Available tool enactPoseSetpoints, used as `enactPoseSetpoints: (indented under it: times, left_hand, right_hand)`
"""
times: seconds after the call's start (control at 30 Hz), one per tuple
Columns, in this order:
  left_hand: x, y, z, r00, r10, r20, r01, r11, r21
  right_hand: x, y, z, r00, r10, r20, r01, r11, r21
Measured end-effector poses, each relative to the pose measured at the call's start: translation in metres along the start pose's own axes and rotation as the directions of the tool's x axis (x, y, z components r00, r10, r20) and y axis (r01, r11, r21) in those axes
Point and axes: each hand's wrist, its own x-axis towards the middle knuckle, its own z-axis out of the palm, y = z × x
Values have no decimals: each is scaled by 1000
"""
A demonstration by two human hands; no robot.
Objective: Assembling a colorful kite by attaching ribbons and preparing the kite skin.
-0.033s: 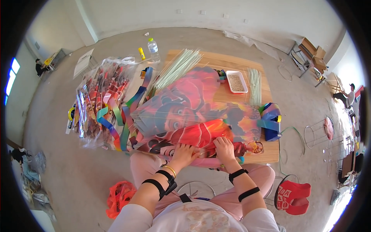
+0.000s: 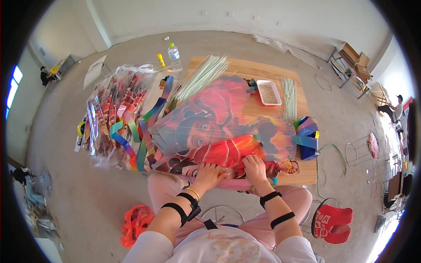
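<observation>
A glossy red printed fabric (image 2: 232, 150) with cartoon figures lies folded along the near edge of the table. My left hand (image 2: 210, 174) is at its near edge, fingers bent over the cloth and thumb toward the right. Close by on the right, my right hand (image 2: 254, 168) pinches the same fabric, fingertips pressed together. Whatever lies beneath the fingers is hidden. Beyond the hands, paler printed sheets (image 2: 188, 127) are spread in layers, with thin rods across them.
On the wooden table (image 2: 258, 74) are two bundles of thin pale rods (image 2: 204, 76) and a white tray (image 2: 268, 92) of small grains. Rainbow ribbon (image 2: 149, 116) and plastic-wrapped prints (image 2: 116, 101) are at the left. A water bottle (image 2: 173, 56) stands behind; a blue ribbon roll (image 2: 308, 136) sits right.
</observation>
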Motion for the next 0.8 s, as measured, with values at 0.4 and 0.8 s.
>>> enactPoseSetpoints:
  times: [0.4,0.8]
  left_hand:
    - [0,2,-1,996,-37,83,39,999,-26]
    - [4,-1,6,994,47,-103,-35,993,110]
  right_hand:
    - [4,4,-5,1000,-6,-10,7,1000,19]
    - [113,19,-61,988,108,111,-104,994,-42]
